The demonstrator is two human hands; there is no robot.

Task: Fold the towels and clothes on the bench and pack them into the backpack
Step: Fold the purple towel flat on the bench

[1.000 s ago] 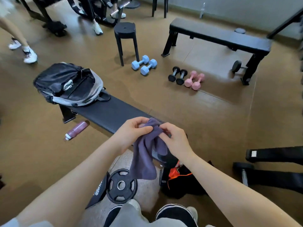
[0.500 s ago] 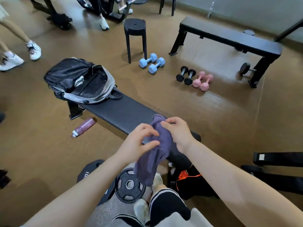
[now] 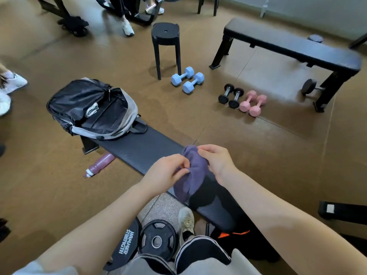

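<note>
Both hands had drawn the purple towel into a tighter bunch; the left hand and right hand pinched it between them. Folding appeared unfinished, and the open backpack lay well beyond the left hand on the bench, with packing still ahead.

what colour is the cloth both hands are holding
Purple: the soft fabric cloth is a muted, dusky violet, seen best in the head view.

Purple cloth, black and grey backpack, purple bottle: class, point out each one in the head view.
Purple cloth [image 3: 193, 176]: head view, on its bunched middle between the hands.
Black and grey backpack [image 3: 79, 100]: head view, on its black top panel.
Purple bottle [image 3: 101, 164]: head view, on its body, on the floor.
</note>
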